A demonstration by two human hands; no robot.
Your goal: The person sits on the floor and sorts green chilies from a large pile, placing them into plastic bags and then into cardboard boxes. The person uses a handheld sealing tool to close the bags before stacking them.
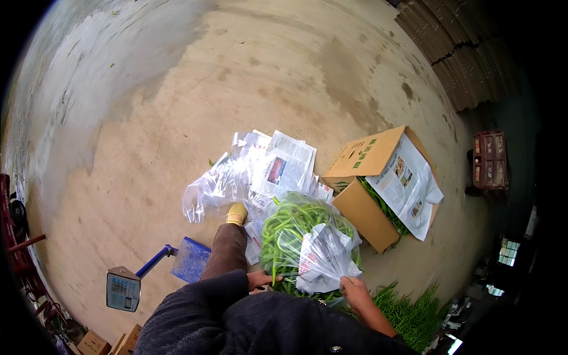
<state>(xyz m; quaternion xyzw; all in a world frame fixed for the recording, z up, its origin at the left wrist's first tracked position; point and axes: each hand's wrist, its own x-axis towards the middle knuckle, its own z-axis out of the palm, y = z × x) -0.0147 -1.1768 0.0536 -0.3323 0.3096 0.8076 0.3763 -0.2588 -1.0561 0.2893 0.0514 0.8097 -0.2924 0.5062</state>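
A clear plastic bag [326, 211] full of long green peppers [284, 226] sits right in front of me. A crumpled sheet of newspaper [317, 253] lies against the peppers under the film. My right hand [353, 289] grips the gathered edge of the bag, and the film is pulled into taut folds towards it. At the bag's near left side, my left hand [262, 280] touches the peppers or the film; its grip is partly hidden by my sleeve. More loose green peppers [406, 313] are heaped on the floor beyond my right forearm.
To the right stands an open cardboard box [366, 215] of peppers, partly covered by newspaper [406, 186]. Newspaper sheets [288, 162] and clear plastic film [217, 182] lie ahead. A blue platform scale [191, 259] with a display [123, 289] stands left. Flattened cardboard [457, 53] is stacked far right.
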